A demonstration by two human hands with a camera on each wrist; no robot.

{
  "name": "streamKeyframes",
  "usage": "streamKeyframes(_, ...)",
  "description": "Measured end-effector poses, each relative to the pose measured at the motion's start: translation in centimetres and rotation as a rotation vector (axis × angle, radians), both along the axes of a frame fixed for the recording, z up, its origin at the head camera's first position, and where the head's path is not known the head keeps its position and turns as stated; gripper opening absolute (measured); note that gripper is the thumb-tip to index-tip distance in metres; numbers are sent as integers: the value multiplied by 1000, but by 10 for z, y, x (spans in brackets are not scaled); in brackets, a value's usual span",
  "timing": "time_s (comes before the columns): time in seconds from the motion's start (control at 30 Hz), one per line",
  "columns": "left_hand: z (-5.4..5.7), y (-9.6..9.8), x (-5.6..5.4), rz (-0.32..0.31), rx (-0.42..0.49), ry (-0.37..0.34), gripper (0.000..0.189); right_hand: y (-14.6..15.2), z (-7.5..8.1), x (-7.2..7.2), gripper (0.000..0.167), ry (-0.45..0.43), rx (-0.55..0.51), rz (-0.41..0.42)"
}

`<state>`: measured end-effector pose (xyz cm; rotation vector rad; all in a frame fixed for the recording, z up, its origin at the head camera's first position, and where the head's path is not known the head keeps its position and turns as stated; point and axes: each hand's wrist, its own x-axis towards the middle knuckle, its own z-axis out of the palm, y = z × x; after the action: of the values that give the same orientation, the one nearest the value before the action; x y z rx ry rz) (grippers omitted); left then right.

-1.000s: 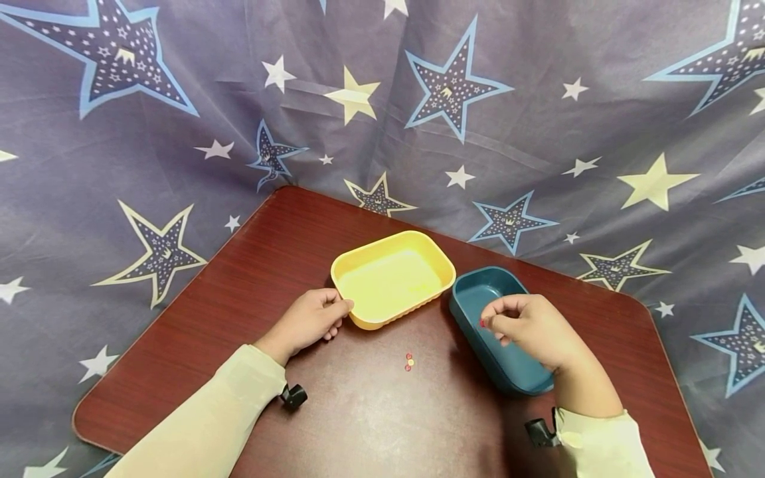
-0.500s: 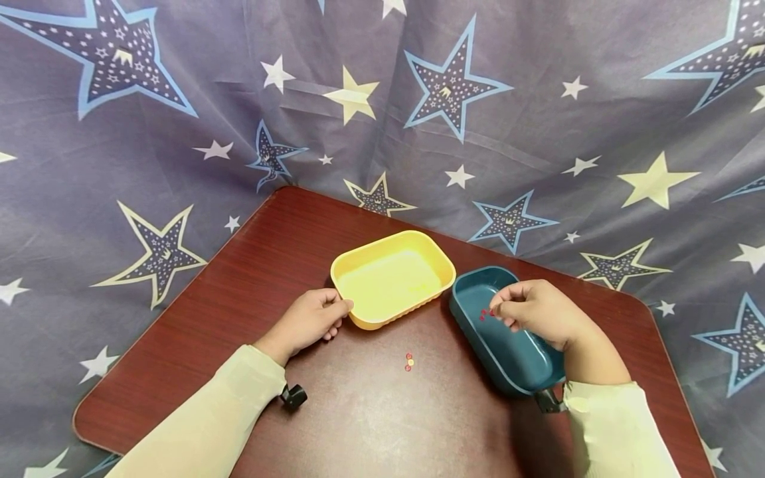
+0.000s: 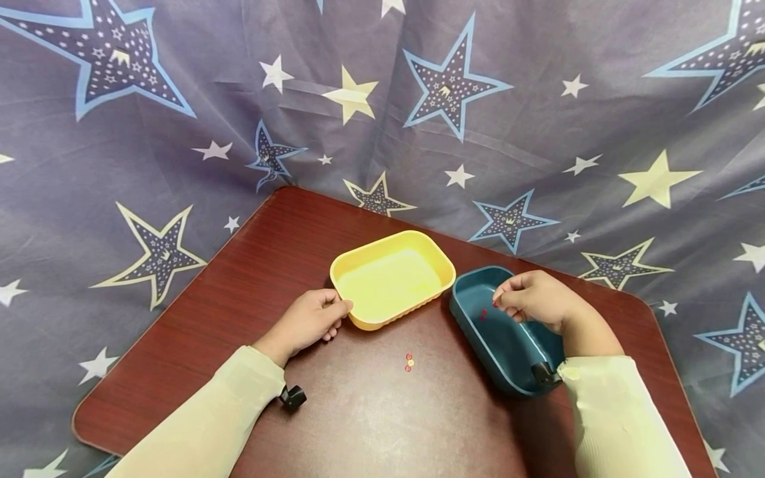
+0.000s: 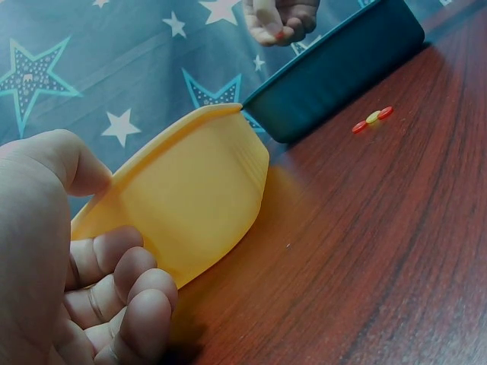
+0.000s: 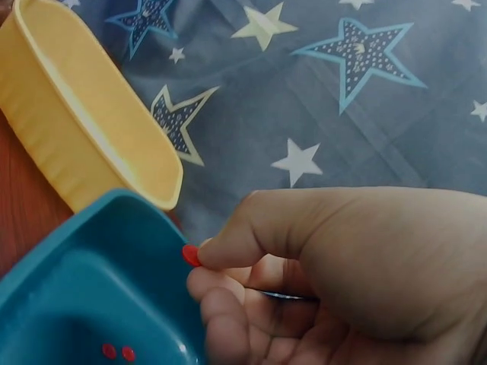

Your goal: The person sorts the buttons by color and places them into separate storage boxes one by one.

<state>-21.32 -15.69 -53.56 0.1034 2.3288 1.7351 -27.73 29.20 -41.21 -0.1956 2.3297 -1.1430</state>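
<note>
My left hand (image 3: 311, 322) pinches the near left corner of a yellow plastic bin (image 3: 388, 275), thumb at the rim and fingers curled beneath it. Over a teal bin (image 3: 508, 348), my right hand (image 3: 540, 302) holds a small red button (image 5: 191, 255) between thumb and fingertip. Two more red buttons (image 5: 119, 352) lie on the teal bin's floor. On the table in front of the bins, two red buttons and a yellow button (image 3: 410, 362) form a short row, also seen in the left wrist view.
The bins stand close together, corner to corner, on a dark red wooden table (image 3: 239, 279). A star-patterned grey curtain (image 3: 370, 146) hangs behind the table's back edges. Black wrist cameras (image 3: 293, 397) sit at both cuffs.
My right hand has shifted back and slightly right above the teal bin, and two red buttons now show on its floor. My left hand stays at the yellow bin.
</note>
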Motion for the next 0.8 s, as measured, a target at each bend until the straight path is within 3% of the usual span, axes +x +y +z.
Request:
streamKeyframes(0.47,0,-1,1,3,-2,6,43,-1,-15,-18,20,-63,98,-25)
streamKeyframes(0.8,-1,0,-1,3,8,1,42,-4,-25,-19,19,-76,154,-38)
